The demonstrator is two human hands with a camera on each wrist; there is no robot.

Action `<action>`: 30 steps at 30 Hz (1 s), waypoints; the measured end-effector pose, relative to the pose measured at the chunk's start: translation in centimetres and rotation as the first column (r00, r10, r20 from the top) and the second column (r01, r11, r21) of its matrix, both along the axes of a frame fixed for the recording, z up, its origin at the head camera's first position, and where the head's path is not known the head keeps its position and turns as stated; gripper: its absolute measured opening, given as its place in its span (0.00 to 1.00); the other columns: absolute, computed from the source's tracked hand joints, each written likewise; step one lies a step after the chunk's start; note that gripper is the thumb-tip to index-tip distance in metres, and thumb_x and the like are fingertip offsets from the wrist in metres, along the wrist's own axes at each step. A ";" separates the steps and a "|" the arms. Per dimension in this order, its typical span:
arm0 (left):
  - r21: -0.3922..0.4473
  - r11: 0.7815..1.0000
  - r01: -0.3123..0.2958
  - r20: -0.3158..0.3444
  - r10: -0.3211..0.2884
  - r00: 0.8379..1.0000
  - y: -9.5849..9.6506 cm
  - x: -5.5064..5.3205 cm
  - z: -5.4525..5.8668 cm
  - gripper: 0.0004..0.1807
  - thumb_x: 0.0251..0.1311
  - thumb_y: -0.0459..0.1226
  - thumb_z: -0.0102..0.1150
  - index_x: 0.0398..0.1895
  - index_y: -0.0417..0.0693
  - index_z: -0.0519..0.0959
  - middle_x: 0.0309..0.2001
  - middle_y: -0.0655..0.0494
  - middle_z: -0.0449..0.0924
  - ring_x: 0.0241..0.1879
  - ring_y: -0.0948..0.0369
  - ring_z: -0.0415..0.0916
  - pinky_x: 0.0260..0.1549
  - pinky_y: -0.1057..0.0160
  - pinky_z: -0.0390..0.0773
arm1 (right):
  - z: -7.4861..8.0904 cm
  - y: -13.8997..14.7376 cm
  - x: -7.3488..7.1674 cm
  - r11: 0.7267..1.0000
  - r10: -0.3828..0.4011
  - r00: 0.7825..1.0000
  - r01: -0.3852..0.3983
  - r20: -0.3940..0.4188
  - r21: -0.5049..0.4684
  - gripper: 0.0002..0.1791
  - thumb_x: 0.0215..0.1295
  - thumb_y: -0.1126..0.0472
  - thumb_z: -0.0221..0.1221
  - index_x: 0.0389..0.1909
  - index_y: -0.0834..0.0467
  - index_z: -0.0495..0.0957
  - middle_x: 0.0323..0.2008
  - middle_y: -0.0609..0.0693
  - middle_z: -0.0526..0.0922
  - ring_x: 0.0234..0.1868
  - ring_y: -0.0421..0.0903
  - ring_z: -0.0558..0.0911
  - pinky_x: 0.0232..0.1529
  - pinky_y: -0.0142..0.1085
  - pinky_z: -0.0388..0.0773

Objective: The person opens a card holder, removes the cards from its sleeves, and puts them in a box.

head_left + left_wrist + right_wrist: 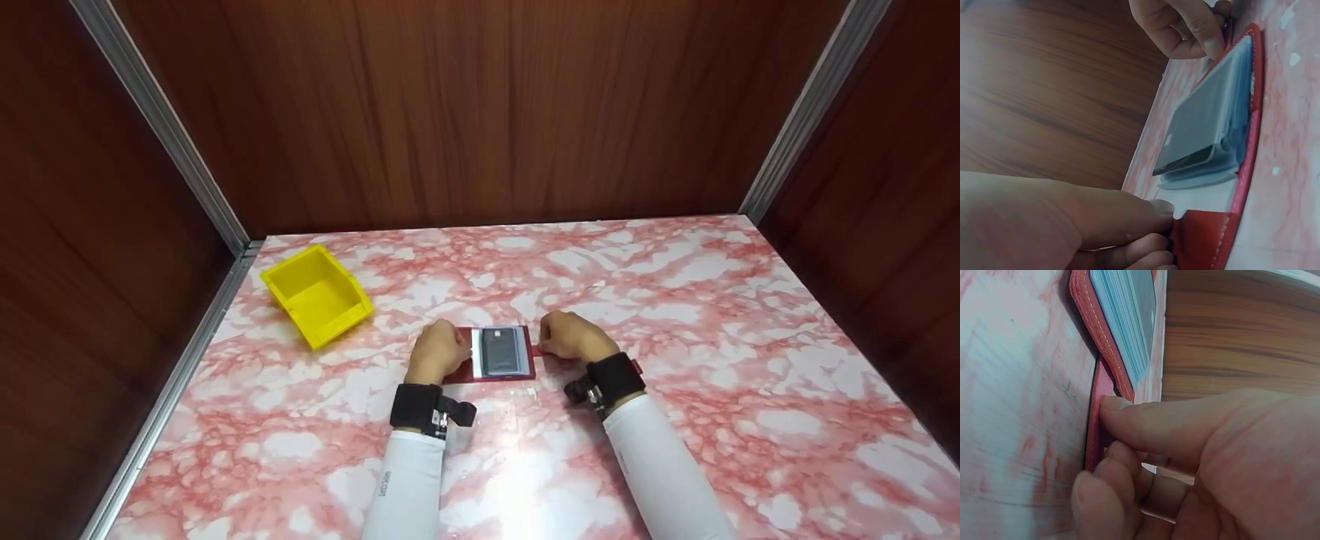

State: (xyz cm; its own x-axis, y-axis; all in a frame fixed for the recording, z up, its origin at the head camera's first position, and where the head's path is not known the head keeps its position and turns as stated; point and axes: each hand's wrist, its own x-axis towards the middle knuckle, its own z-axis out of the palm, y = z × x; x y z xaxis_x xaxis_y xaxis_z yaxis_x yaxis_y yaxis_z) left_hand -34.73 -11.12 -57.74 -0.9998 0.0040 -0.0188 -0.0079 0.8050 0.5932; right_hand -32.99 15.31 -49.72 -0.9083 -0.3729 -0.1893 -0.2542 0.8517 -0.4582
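Observation:
A red card holder (533, 367) lies spread on the table, with a stack of clear plastic sleeves (1235, 135) inside. The top sleeve has a dark card (499, 351) in it. My left hand (438, 351) pinches the left cover flap (1202, 239) between thumb and curled fingers. On the other side, my right hand (574, 337) pinches the red closing strap (1100, 396), which sticks out from the right cover's edge. Stitching runs along the cover's border in both wrist views.
An open yellow bin (319, 296) stands at the table's back left. The table (675, 300) has a red and white marbled top. Wood-grain panels (480, 112) with metal corner posts rise behind it and on both sides.

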 end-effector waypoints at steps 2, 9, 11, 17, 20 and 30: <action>0.022 1.000 0.001 0.008 -0.002 1.000 0.0 0.1 -0.1 0.15 0.56 0.38 0.72 0.15 0.58 0.80 0.21 0.64 0.79 0.24 0.61 0.75 0.28 0.64 0.74 | 0.0 0.1 0.0 1.000 0.002 1.000 -0.002 -0.004 0.003 0.05 0.69 0.63 0.66 0.36 0.61 0.84 0.27 0.51 0.85 0.30 0.44 0.81 0.34 0.32 0.73; 0.018 1.000 -0.011 0.004 0.011 1.000 0.2 0.1 -0.4 0.13 0.55 0.37 0.71 0.15 0.57 0.82 0.21 0.64 0.81 0.24 0.62 0.77 0.29 0.64 0.76 | -0.1 0.5 0.0 1.000 -0.019 1.000 0.019 0.023 -0.002 0.05 0.70 0.64 0.66 0.35 0.61 0.82 0.26 0.49 0.84 0.24 0.40 0.80 0.29 0.30 0.74; 0.017 1.000 -0.015 0.005 0.015 1.000 0.4 0.1 -0.3 0.13 0.56 0.38 0.72 0.16 0.58 0.83 0.22 0.64 0.82 0.25 0.62 0.78 0.29 0.64 0.77 | -0.1 0.5 0.0 0.999 -0.036 0.999 0.036 0.028 -0.009 0.05 0.70 0.64 0.66 0.34 0.61 0.82 0.25 0.49 0.83 0.22 0.40 0.80 0.27 0.30 0.75; 0.027 0.999 -0.018 0.022 0.017 1.000 0.5 0.2 -0.1 0.11 0.58 0.38 0.72 0.18 0.57 0.85 0.21 0.64 0.84 0.26 0.62 0.80 0.31 0.64 0.78 | 0.0 0.4 0.1 0.999 -0.049 0.999 0.048 -0.009 -0.019 0.05 0.68 0.65 0.67 0.33 0.61 0.83 0.25 0.47 0.81 0.24 0.42 0.80 0.30 0.30 0.75; 0.045 0.999 -0.015 0.053 0.012 0.999 0.2 0.3 -0.2 0.13 0.60 0.39 0.71 0.18 0.58 0.84 0.19 0.64 0.82 0.23 0.63 0.80 0.29 0.65 0.77 | -0.2 0.3 0.1 0.999 -0.023 0.999 0.023 -0.030 -0.029 0.04 0.67 0.66 0.67 0.32 0.61 0.83 0.24 0.46 0.80 0.26 0.43 0.80 0.32 0.31 0.73; 0.144 0.990 0.002 0.118 -0.019 0.993 -1.0 -0.2 -0.2 0.10 0.62 0.41 0.71 0.22 0.57 0.86 0.16 0.62 0.85 0.21 0.63 0.85 0.27 0.66 0.78 | -0.1 -0.2 -0.1 0.998 -0.016 1.000 0.014 -0.027 -0.057 0.06 0.66 0.68 0.66 0.29 0.59 0.81 0.21 0.45 0.77 0.19 0.40 0.79 0.26 0.29 0.73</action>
State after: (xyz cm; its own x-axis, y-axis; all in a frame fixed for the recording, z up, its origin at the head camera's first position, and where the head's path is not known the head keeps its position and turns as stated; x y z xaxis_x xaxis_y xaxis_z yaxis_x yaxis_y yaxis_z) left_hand -34.94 -12.15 -57.97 -0.9904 0.0257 -0.1359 -0.0773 0.7120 0.6979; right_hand -33.08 15.12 -49.78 -0.9184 -0.3689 -0.1432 -0.2549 0.8282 -0.4991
